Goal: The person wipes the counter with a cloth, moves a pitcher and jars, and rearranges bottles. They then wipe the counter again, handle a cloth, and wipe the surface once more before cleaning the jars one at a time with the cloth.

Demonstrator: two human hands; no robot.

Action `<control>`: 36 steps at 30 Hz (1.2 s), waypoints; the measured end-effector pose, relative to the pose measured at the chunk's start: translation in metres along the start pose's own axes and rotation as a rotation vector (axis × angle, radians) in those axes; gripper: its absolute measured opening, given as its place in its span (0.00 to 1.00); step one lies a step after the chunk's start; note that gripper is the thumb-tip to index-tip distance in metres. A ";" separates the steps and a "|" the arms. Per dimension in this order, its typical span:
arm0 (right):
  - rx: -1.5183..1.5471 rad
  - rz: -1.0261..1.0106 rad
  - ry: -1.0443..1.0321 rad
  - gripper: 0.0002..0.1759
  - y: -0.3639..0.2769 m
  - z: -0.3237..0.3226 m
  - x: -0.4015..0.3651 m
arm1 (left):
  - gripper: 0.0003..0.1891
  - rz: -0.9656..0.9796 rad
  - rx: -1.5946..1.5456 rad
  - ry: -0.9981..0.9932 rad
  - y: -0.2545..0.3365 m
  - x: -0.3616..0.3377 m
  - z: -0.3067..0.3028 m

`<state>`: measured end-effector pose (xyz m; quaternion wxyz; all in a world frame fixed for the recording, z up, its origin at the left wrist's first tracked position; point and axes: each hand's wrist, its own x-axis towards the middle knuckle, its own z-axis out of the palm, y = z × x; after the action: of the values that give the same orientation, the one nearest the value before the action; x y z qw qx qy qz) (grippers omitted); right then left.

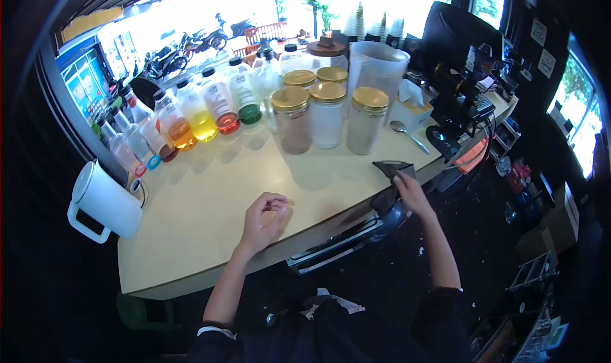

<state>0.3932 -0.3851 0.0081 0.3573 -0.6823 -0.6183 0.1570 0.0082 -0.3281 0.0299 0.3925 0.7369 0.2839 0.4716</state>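
My right hand (410, 191) grips a dark cloth (394, 168) at the front edge of the counter; part of the cloth hangs over that edge. My left hand (262, 221) hovers at the counter's front edge, fingers loosely curled and thumb apart, with nothing visible in it. Beyond the hands stand several glass jars with gold lids, among them a front jar (291, 124), a middle jar (327, 118) and a right jar (368, 122). A metal spoon (409, 135) lies behind the cloth.
Several bottles line the back left, including one with yellow liquid (202, 124) and one with green (247, 102). A white electric kettle (107, 204) stands at the left end. A large plastic pitcher (379, 67), tissue box (412, 113) and monitor (455, 41) are behind.
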 end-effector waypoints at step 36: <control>0.505 -0.210 0.253 0.17 -0.127 -0.046 -0.019 | 0.06 0.439 0.111 0.042 0.111 0.108 0.116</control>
<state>0.3273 -0.4194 0.1225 0.6043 -0.5183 -0.5773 0.1816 0.1625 -0.3374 0.1459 0.2333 0.7916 0.1502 0.5445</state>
